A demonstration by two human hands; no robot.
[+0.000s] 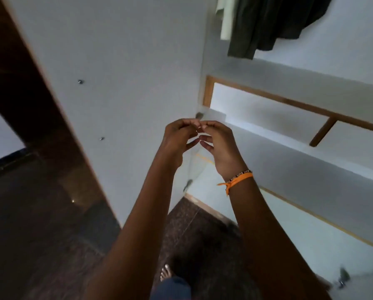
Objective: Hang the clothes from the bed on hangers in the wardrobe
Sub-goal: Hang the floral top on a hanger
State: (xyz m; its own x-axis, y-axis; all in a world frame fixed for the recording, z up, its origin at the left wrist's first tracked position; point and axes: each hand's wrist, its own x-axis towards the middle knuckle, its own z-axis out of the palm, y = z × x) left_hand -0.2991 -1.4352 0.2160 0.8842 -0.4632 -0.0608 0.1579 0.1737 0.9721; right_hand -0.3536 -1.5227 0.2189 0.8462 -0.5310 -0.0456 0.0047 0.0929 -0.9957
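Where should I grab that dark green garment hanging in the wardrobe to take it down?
Probably at its upper part, reaching up from below and in front. The dark green garment hangs top right beside a pale one, its hem loose. Its hanger is out of frame. Both hands, left and right, hold nothing.

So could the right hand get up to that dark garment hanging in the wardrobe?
Probably yes. The right hand holds nothing, fingers loosely curled near the left hand, and nothing stands between it and the dark garment up and to its right. It would have to rise a good way, though.
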